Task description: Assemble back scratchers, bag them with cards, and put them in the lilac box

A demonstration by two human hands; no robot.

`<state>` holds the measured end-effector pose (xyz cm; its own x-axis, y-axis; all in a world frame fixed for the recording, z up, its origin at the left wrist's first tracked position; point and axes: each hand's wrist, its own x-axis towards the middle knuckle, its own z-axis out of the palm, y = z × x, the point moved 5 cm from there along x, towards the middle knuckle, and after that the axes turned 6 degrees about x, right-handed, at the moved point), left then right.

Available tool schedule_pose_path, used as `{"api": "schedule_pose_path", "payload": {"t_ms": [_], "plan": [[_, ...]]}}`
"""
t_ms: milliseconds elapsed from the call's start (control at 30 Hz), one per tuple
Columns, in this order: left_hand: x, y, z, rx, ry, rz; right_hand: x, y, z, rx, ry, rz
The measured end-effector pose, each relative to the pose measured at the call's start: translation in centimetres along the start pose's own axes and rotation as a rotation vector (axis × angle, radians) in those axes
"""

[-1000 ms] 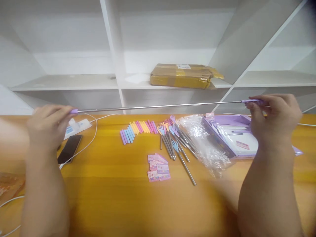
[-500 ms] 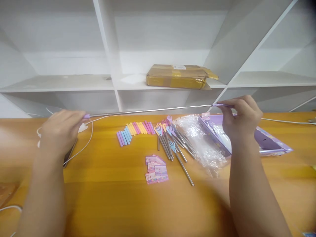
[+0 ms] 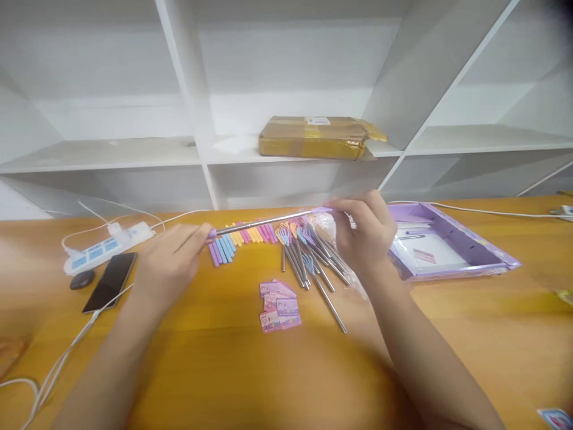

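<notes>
A telescopic back scratcher (image 3: 264,221) with a metal rod stretches between my hands above the table. My left hand (image 3: 172,263) is closed around its purple grip end. At the other end, my right hand (image 3: 364,233) pinches the purple head, mostly hidden by the fingers. Below the rod lies a pile of back scratchers (image 3: 313,257) with coloured claw heads and metal shafts. Left of the pile, purple, blue, yellow and pink grip tubes (image 3: 226,248) lie in a row. Several pink and purple cards (image 3: 280,307) overlap nearer to me.
An open purple box (image 3: 465,269) stands right, with clear plastic wrap (image 3: 326,226) beside the pile. At left are a power strip (image 3: 110,245), a phone (image 3: 110,283), a mouse (image 3: 82,279) and white cables. A taped carton (image 3: 313,137) sits on the white shelf (image 3: 233,156).
My hands have come closer together, and the back scratcher's rod between them has become much shorter. My right hand moved left, uncovering the purple box; my left hand moved right, uncovering the phone and power strip.
</notes>
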<state>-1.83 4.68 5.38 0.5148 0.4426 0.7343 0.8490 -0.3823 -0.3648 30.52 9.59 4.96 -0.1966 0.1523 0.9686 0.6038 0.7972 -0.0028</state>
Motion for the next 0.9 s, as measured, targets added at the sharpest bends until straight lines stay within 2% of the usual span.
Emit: {"api": "schedule_pose_path", "payload": {"t_ms": [100,200,400,533,767,900], "plan": [[0.1,2.0,0.4,-0.081,-0.047,0.034,-0.8,-2.6,2.1,0.106,-0.049,-0.053],[-0.1,2.8,0.6,-0.126,-0.065,0.054,-1.5,-3.9,3.2,0.162,-0.101,-0.046],[0.0,2.2,0.4,-0.025,-0.131,0.063,-1.2,-3.9,4.1,0.079,-0.289,-0.049],[0.0,2.1,0.3,-0.045,-0.17,0.051,-1.0,-3.8,4.2,0.086,-0.351,-0.027],[0.0,2.6,1.3,-0.088,-0.348,0.035,-1.9,-4.3,5.3,0.094,-0.507,-0.009],[-0.1,2.8,1.6,-0.068,-0.354,0.046,-2.1,-4.6,5.6,0.056,-0.559,-0.041]]}}
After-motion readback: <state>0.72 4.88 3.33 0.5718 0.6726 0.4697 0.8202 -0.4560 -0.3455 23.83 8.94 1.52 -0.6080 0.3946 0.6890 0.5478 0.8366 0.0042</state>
